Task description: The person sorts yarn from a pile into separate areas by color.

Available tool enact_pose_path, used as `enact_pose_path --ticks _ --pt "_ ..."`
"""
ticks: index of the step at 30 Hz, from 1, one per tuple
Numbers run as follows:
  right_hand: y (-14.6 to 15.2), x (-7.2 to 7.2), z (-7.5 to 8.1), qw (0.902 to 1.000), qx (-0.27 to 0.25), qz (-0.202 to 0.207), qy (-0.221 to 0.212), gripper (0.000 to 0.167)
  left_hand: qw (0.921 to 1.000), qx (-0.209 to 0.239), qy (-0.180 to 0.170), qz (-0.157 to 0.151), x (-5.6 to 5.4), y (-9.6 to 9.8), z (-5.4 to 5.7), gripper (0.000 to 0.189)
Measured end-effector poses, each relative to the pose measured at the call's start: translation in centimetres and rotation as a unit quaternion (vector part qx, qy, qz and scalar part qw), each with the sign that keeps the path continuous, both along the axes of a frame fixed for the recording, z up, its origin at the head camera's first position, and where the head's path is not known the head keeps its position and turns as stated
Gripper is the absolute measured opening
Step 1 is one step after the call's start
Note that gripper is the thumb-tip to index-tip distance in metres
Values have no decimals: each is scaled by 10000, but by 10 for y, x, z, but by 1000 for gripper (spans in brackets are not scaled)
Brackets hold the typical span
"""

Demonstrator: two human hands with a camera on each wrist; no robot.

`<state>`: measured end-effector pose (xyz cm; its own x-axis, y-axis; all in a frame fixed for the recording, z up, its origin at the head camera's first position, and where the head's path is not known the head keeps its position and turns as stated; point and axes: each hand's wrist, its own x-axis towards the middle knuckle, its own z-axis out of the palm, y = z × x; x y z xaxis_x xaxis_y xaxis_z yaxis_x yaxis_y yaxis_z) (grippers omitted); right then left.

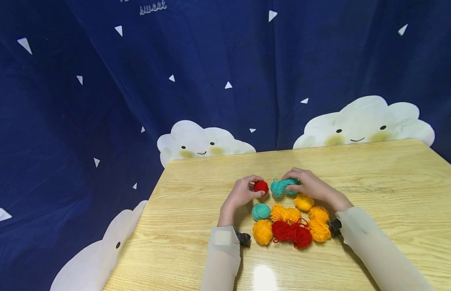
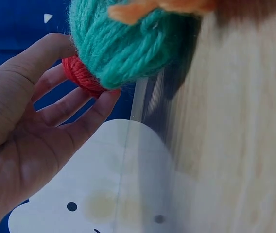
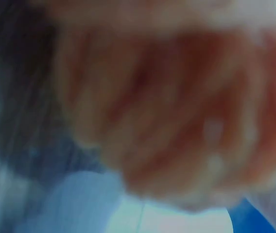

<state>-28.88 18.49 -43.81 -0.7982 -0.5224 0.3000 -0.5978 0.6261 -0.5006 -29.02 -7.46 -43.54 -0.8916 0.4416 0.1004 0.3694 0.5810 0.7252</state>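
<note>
At the far side of the yarn group, my left hand [image 1: 243, 192] holds a small red yarn ball [image 1: 261, 187] between thumb and fingers. The left wrist view shows that hand [image 2: 36, 111] with its fingers round the red ball [image 2: 82, 76], partly hidden by a teal yarn ball [image 2: 128, 43]. Just to the right, my right hand [image 1: 312, 185] grips the right end of a teal yarn skein [image 1: 278, 187], thumb in front and fingers behind. Blurred orange strands [image 3: 177, 111] fill most of the right wrist view, and the right hand cannot be made out there.
Nearer the person lie a teal ball [image 1: 261, 211], a yellow-orange skein [image 1: 285, 213], a red skein [image 1: 291, 233] and several yellow-orange balls, one at the left [image 1: 263, 232]. They rest on a wooden table [image 1: 189, 202]. A dark blue curtain [image 1: 210, 52] hangs behind its far edge.
</note>
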Motion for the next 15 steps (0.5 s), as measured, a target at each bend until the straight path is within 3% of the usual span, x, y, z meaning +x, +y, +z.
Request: enact_pose_path --ticks 7,15 --pt "3 -1 0 9978 -573 -176 -292 22 9999 -108 -46 -14 1 0 0 38" --pt "7 -1 0 9939 -856 -424 -550 24 9999 -104 -100 -37 2 0 1 38"
